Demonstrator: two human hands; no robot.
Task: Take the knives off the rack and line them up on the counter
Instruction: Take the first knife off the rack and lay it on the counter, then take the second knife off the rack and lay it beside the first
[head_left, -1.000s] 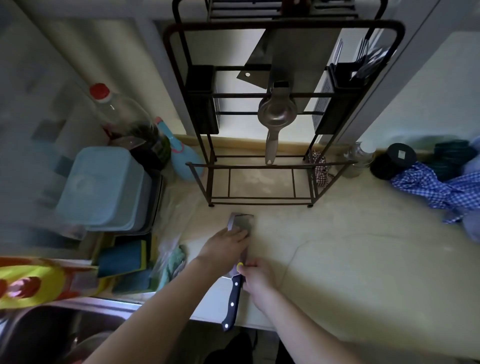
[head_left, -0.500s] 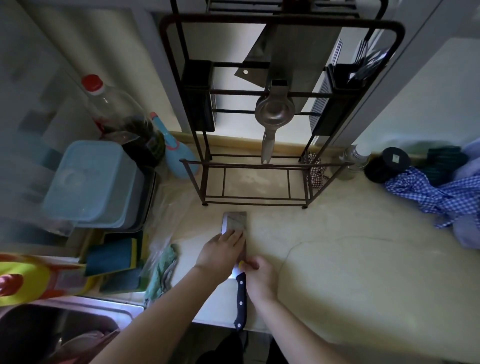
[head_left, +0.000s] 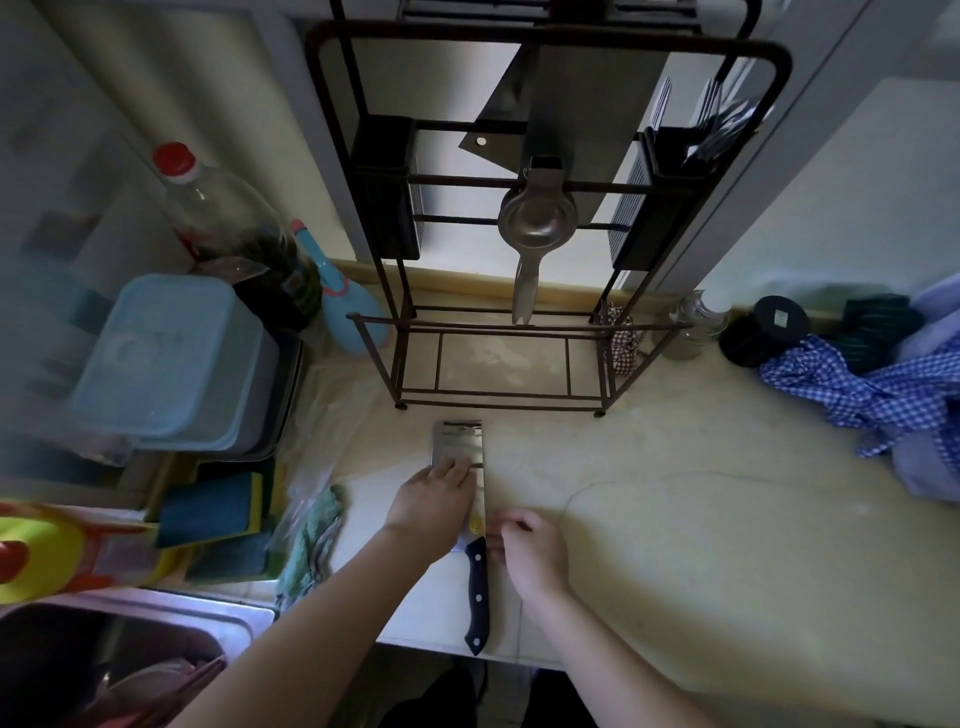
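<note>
A cleaver lay flat on the counter, blade pointing away from the person toward the rack. The left hand rested spread, palm down, on the blade. The right hand sat just right of the black handle, fingers loosely curled, gripping nothing.

My cleaver has a silver blade and black riveted handle. The counter is pale cream, the rack dark brown-black, the cloth blue-and-white checked, the tub lid light blue, the bottle cap red.
</note>
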